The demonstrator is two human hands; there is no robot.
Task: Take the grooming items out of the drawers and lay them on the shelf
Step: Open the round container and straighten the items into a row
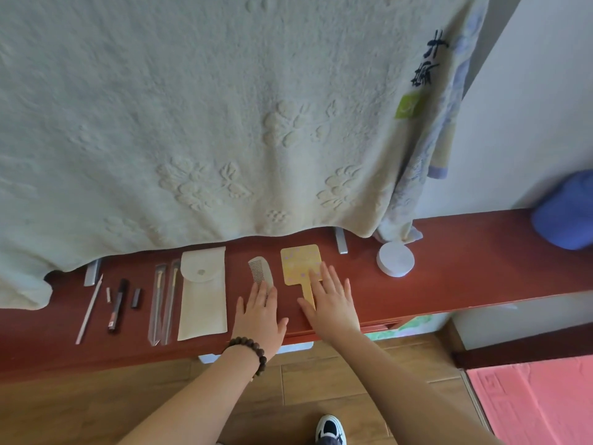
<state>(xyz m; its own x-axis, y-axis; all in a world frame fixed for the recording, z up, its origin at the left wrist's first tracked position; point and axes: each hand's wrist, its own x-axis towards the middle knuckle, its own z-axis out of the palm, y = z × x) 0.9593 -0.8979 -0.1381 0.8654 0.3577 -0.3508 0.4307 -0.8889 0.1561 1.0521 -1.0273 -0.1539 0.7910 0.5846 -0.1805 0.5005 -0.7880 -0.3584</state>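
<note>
Grooming items lie in a row on the red-brown shelf (449,277). From the left: a thin white stick (89,309), a dark pen-like tube (117,305), two small caps, two wrapped brushes (163,303), a cream pouch (202,293), a grey comb (261,273), a yellow hand mirror (301,264) and a round white jar (395,259). My left hand (260,316), with a bead bracelet at the wrist, lies flat with its fingertips on the comb's near end. My right hand (330,300) lies flat over the mirror's handle. Both hands have spread fingers and hold nothing.
A large cream embossed towel (192,123) hangs over the back of the shelf, with a second patterned cloth (426,162) beside it. A blue object (564,213) rests at the shelf's right end. Below are a wooden floor, a pink mat (539,399) and my shoe (330,428).
</note>
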